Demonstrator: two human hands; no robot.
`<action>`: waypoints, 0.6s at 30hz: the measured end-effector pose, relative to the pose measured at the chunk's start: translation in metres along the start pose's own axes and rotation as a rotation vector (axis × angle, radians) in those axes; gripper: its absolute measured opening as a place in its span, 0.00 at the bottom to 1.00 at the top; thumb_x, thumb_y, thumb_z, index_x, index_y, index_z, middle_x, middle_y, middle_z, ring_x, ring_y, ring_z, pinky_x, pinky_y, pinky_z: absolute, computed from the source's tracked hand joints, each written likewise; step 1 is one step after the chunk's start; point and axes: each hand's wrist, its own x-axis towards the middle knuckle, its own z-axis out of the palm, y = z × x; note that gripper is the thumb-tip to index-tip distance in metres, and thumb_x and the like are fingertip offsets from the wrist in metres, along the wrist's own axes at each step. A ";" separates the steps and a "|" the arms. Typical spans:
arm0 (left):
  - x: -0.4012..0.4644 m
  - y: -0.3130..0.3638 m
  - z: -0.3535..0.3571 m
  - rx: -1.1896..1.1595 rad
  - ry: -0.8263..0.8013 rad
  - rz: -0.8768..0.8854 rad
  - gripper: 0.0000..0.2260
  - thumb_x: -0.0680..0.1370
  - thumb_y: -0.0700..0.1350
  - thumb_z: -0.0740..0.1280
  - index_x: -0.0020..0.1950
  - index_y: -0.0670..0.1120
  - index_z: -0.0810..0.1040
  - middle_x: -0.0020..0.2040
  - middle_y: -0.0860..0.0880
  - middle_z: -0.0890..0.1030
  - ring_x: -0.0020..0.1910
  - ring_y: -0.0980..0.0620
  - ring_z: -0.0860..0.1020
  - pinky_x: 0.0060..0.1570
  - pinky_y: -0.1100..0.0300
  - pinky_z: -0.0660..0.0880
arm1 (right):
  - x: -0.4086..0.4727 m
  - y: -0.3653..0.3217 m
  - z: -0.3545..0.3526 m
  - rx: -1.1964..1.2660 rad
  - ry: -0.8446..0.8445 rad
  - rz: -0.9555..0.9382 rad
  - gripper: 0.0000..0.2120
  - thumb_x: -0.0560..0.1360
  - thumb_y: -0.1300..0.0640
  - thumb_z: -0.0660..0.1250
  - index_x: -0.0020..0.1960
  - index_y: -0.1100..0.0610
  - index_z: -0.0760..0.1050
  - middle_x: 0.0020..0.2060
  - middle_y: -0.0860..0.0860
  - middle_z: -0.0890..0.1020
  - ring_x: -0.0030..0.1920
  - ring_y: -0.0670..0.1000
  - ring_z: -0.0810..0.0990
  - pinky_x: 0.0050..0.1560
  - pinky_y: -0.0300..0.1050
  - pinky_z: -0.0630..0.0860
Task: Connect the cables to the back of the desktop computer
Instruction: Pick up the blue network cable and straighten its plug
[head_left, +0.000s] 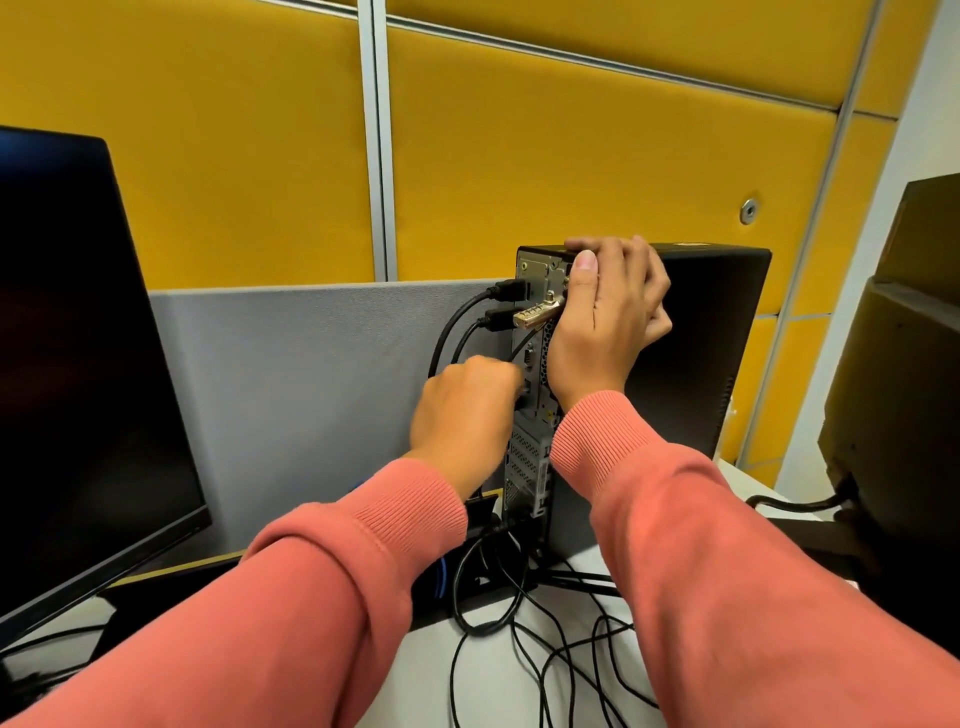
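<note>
Computer: we see the desktop computer (696, 338) upright on the table (587, 670), back panel facing us.
Right hand: our right hand (608, 317) curls over its top rear edge, gripping it.
Left hand: our left hand (467, 410) pinches a thin black cable (522, 348) at a mid-panel port.
Plugged: two cables (457, 322) sit higher up.
</note>
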 end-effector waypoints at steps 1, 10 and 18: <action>0.001 0.000 0.000 0.010 -0.010 0.004 0.05 0.80 0.39 0.69 0.47 0.49 0.78 0.43 0.47 0.80 0.43 0.41 0.81 0.35 0.52 0.68 | -0.001 -0.001 0.000 0.002 -0.005 0.003 0.14 0.83 0.51 0.54 0.54 0.46 0.78 0.59 0.41 0.75 0.74 0.47 0.63 0.68 0.62 0.59; -0.012 -0.011 -0.011 -0.009 -0.005 0.083 0.03 0.82 0.40 0.65 0.51 0.48 0.77 0.44 0.48 0.79 0.42 0.41 0.80 0.34 0.51 0.69 | 0.001 0.001 -0.005 -0.025 -0.050 -0.008 0.15 0.84 0.50 0.52 0.56 0.46 0.78 0.62 0.41 0.75 0.75 0.47 0.62 0.68 0.63 0.59; -0.012 -0.011 -0.011 0.020 -0.004 0.093 0.07 0.81 0.39 0.66 0.54 0.50 0.79 0.43 0.51 0.78 0.42 0.43 0.81 0.34 0.53 0.67 | 0.002 0.001 -0.009 -0.056 -0.087 -0.017 0.16 0.84 0.49 0.51 0.57 0.47 0.77 0.63 0.43 0.75 0.75 0.47 0.60 0.68 0.62 0.59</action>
